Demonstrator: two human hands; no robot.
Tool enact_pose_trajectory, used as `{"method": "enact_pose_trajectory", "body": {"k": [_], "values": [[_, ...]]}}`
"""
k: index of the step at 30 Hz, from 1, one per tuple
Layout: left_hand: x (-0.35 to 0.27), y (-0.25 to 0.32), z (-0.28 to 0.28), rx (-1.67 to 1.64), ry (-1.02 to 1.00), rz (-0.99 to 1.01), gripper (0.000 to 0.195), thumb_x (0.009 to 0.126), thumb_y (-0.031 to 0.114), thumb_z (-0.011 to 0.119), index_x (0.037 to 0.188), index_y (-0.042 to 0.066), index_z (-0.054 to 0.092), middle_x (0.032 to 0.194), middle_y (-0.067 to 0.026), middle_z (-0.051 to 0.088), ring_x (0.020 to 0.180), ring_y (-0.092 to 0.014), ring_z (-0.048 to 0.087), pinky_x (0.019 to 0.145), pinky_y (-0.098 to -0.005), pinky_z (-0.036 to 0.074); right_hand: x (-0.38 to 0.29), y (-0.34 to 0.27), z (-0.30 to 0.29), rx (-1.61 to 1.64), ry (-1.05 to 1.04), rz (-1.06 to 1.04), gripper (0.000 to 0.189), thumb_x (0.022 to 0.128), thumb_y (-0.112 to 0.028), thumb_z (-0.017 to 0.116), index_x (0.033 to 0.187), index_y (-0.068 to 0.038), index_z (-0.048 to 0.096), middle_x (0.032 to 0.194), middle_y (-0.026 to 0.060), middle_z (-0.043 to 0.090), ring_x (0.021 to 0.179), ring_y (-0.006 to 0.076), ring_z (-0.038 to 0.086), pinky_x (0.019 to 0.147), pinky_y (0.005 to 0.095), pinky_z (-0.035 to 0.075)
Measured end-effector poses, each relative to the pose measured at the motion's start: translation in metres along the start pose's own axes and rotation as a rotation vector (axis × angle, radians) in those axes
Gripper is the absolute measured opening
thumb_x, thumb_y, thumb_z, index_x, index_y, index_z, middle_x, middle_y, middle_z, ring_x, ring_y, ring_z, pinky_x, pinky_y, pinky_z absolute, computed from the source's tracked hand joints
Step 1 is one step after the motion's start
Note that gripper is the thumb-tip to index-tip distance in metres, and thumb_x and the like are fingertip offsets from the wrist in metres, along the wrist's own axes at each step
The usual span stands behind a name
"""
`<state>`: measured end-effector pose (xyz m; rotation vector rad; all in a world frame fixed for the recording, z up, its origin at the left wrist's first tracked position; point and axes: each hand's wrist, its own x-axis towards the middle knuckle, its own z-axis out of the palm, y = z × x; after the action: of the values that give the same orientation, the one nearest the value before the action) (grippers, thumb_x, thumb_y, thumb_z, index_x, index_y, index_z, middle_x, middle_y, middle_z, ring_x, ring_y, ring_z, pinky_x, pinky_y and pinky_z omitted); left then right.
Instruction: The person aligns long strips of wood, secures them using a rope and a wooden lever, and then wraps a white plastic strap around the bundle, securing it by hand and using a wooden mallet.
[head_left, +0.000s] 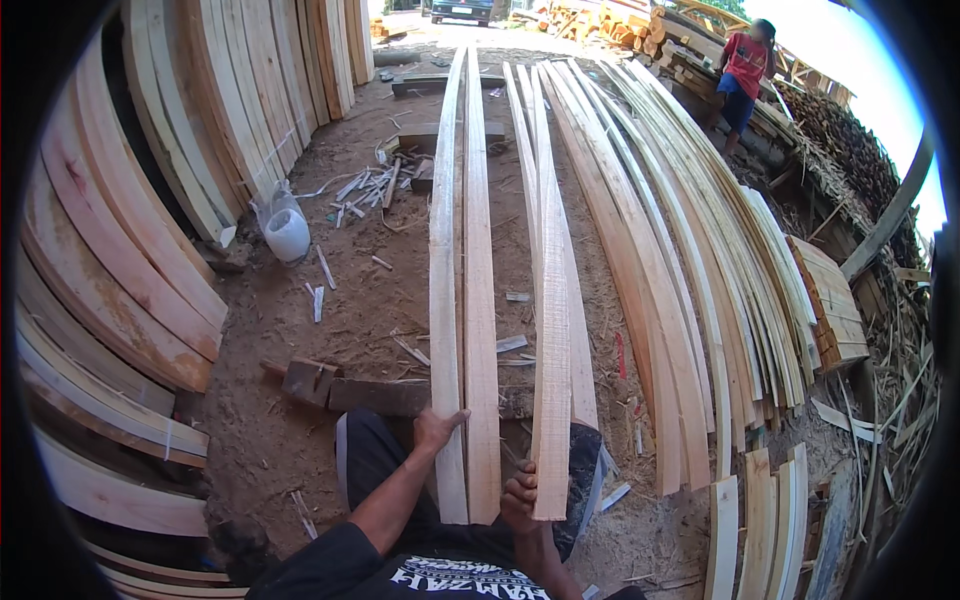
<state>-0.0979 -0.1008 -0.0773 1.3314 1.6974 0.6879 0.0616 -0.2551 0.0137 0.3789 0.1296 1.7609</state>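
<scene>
Two long sawn wooden boards lie side by side before me, a pale left board and a pinker board touching or nearly touching it. My left hand grips the outer edge of the pale board, thumb across its top. To the right, a rough-sawn wooden strip reaches back from my lap. My right hand is curled around its near end from the left side, the palm partly hidden. Under that strip, another board slants out to the right. My knees are on either side of the near ends.
Timber crosspieces lie on the dirt ground. Rows of boards spread at right; wide planks lean at left. A plastic bag with a white container and wood scraps lie about. A person is by stacked timber.
</scene>
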Motion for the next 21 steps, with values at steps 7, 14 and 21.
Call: {"method": "enact_pose_trajectory", "body": {"k": [7,14,21], "values": [[-0.012,0.004,-0.006,-0.080,-0.041,0.013,0.075,0.061,0.047,0.081,0.113,-0.002,0.058,0.103,-0.0239,0.065,0.101,-0.035,0.063,0.087,-0.0411,0.049,-0.001,-0.002,0.001,0.055,-0.033,0.027,0.069,0.087,-0.053,0.053,0.120,0.007,0.047,0.099,0.0190,0.060,0.083,0.0244,0.058,0.066,0.0322,0.049],[-0.037,-0.009,0.000,0.070,-0.004,-0.013,0.082,0.061,0.046,0.082,0.113,-0.009,0.051,0.111,-0.0268,0.059,0.107,-0.037,0.057,0.092,-0.0413,0.046,-0.033,-0.045,0.001,-0.264,0.201,-0.026,0.067,0.085,-0.043,0.056,0.128,0.007,0.040,0.101,0.0258,0.059,0.085,0.0333,0.061,0.067,0.0381,0.053],[-0.037,0.012,-0.011,0.140,-0.052,-0.102,0.087,0.059,0.049,0.082,0.110,-0.012,0.048,0.111,-0.0296,0.057,0.106,-0.038,0.057,0.092,-0.0418,0.046,-0.051,-0.076,0.030,-0.684,0.617,-0.192,0.063,0.082,-0.037,0.059,0.124,0.006,0.042,0.095,0.0221,0.061,0.075,0.0337,0.066,0.064,0.0453,0.058]]}}
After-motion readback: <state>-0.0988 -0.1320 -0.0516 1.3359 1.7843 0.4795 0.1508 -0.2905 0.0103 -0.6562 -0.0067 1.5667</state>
